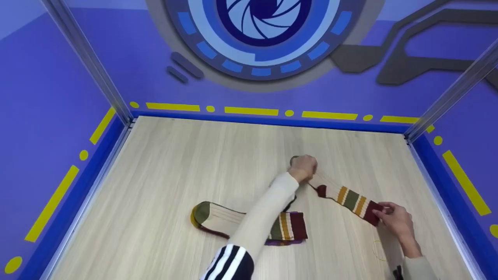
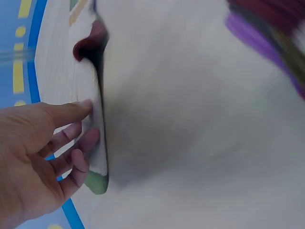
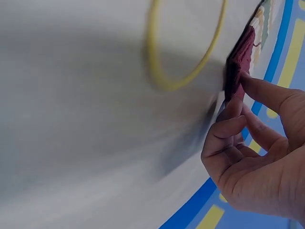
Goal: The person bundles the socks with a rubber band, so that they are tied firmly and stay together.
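Observation:
A striped sock [image 1: 352, 200] with a burgundy cuff, mustard and green bands, burgundy heel and green toe is stretched diagonally across the right part of the table. My left hand [image 1: 304, 167] pinches its cream foot, near the green toe [image 2: 97, 182]. At the other end, my right hand [image 1: 397, 221] pinches the burgundy cuff [image 3: 243, 59] between thumb and fingers. Several more socks [image 1: 223, 219] lie flat in a layered pile at the table's middle, partly hidden under my left forearm. Purple and mustard edges show beneath the top one.
A thin yellow rubber band [image 3: 153, 57] lies on the wood-grain table [image 1: 175, 163] close to my right wrist. Blue panels [image 1: 116, 70] with metal corner posts wall in the table at the back and both sides.

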`<state>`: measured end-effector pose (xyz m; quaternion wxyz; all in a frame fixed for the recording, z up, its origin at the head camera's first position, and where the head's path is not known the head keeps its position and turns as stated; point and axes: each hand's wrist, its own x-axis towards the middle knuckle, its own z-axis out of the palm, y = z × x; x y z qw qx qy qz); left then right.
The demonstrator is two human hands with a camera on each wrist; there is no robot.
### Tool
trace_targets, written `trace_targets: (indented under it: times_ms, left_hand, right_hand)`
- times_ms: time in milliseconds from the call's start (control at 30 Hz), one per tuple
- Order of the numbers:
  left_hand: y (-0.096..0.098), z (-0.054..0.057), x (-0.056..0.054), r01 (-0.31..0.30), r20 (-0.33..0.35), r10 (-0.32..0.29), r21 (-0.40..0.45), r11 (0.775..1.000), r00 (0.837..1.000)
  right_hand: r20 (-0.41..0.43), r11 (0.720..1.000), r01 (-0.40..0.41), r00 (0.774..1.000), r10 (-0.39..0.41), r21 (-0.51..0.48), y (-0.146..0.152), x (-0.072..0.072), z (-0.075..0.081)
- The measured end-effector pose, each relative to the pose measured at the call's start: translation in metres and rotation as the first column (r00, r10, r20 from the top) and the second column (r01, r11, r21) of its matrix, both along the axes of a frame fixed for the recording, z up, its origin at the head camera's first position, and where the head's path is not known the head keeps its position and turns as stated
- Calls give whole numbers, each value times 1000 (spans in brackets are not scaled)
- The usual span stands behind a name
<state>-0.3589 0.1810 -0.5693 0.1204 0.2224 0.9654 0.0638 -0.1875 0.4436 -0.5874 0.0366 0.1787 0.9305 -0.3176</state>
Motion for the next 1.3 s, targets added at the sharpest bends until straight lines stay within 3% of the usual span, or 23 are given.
trace_targets:
  times_ms: [167, 300, 567, 667, 767, 867, 933, 1000, 1100, 1200, 1300]
  left_hand:
    - [-37, -1, -11, -46, 153, 29, 106, 993, 988]
    - [-68, 0, -9, -57, 231, 12, 188, 981, 973]
    - [-128, 3, -4, -44, 259, -35, 292, 955, 965]
    - [-148, 1, -4, -41, 298, -86, 396, 917, 951]
    - [-169, -2, -6, -78, 303, -99, 519, 851, 948]
    - [-189, -7, -7, -152, 261, -12, 599, 786, 965]
    - [-199, -10, -7, -207, 231, 78, 613, 762, 970]
    - [-206, -11, -4, -266, 231, 155, 592, 761, 960]
    - [-210, -9, 2, -336, 235, 246, 515, 789, 940]
    - [-210, -5, 8, -383, 229, 312, 422, 822, 922]
    - [-210, 0, 12, -414, 230, 351, 361, 835, 908]
  right_hand:
    - [11, 997, -71, 997, 71, -25, -15, -13, 4]
    - [-3, 993, -114, 993, 114, -34, -28, -19, 4]
    - [-64, 981, -168, 985, 162, -93, -61, -34, -4]
    - [-89, 974, -195, 979, 185, -118, -68, -37, -8]
    - [-98, 967, -218, 974, 206, -132, -71, -38, -8]
    - [-89, 965, -224, 973, 213, -136, -74, -37, -8]
    - [-76, 966, -219, 975, 210, -136, -76, -37, -7]
    - [-66, 966, -211, 977, 203, -147, -78, -37, -8]
    - [-43, 968, -185, 983, 180, -169, -82, -37, -9]
    - [-27, 972, -162, 987, 160, -170, -86, -36, -9]
    - [-46, 973, -179, 984, 174, -148, -89, -37, -9]
